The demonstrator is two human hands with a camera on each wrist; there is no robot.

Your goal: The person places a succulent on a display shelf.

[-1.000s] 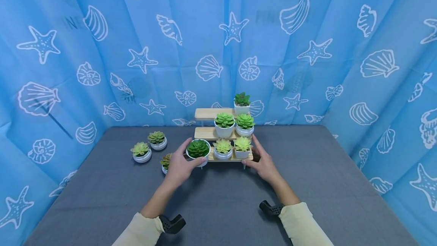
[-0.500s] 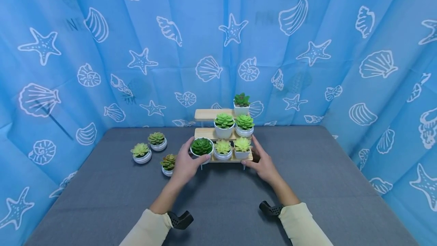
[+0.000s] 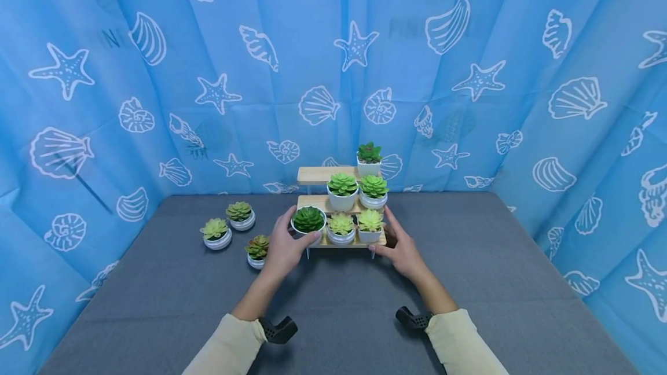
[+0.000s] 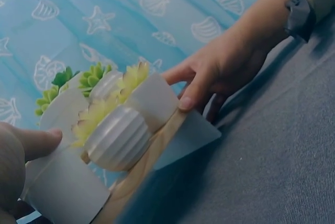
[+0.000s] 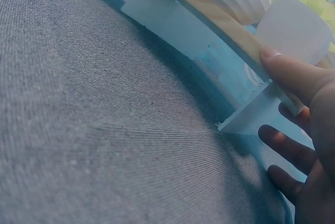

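Pale wood makes up the three-tier stand (image 3: 319,175) on the counter (image 3: 333,311), its boards running left to right before the person. At the lowest board's left end is a dark-green succulent in a white pot (image 3: 308,221), held between thumb and fingers of the left hand (image 3: 283,250), the nearer of the hands. The right hand (image 3: 402,252) grips the stand's far end. Between them stand a ribbed pot (image 3: 341,238) and a square pot (image 3: 370,235), both with yellow-green succulents. Off to the left on the counter, a reddish succulent (image 3: 257,246) sits just beside the left hand.

From the left wrist, a narrow gap parts the held pot from the ribbed one, which blocks its right side; I can't tell whether its base bears fully on the board.

From the right wrist, that thumb presses the board's edge, one finger tucked beneath, others loosely bent behind the leg (image 5: 254,114).
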